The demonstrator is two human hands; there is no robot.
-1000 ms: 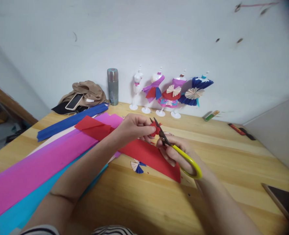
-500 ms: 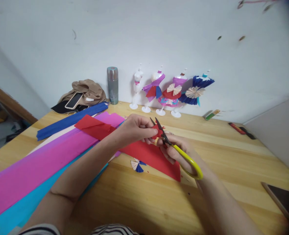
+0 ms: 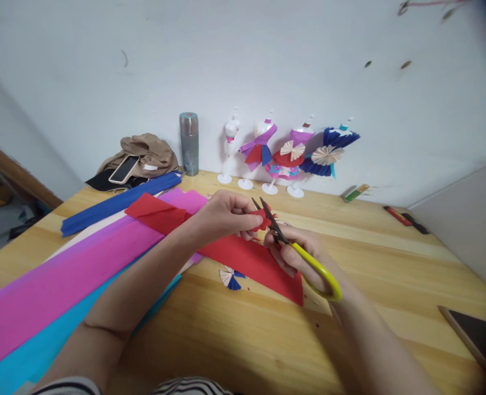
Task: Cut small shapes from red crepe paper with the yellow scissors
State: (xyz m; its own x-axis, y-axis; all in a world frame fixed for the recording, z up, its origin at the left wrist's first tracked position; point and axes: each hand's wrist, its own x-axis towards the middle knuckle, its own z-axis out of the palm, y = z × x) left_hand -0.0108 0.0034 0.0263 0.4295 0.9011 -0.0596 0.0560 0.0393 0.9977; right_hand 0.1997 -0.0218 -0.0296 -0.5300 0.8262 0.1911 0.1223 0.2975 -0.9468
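Note:
My left hand (image 3: 230, 215) pinches a small piece of red paper (image 3: 261, 219) with a scalloped edge. In my right hand (image 3: 298, 251) are yellow-handled scissors (image 3: 316, 269), their dark blades slightly parted at the small piece's right side. Beneath both hands a long strip of red crepe paper (image 3: 251, 263) lies across the table, folded over at its left end. A small cream-and-blue pleated paper bow (image 3: 231, 278) rests in front of the strip. Little red scraps lie near the strip's right end.
Magenta (image 3: 78, 263), turquoise (image 3: 57, 340) and blue crepe strips (image 3: 119, 203) spread over the left. A flask (image 3: 190, 144) and several small dressed mannequins (image 3: 327, 153) line the wall. A phone (image 3: 124, 168) sits by brown cloth (image 3: 152, 151); a dark tablet-like object (image 3: 473, 334) lies at right.
The small red piece has turned slightly in my left fingers, so more of its scalloped edge shows. Both hands stay nearly in the same place.

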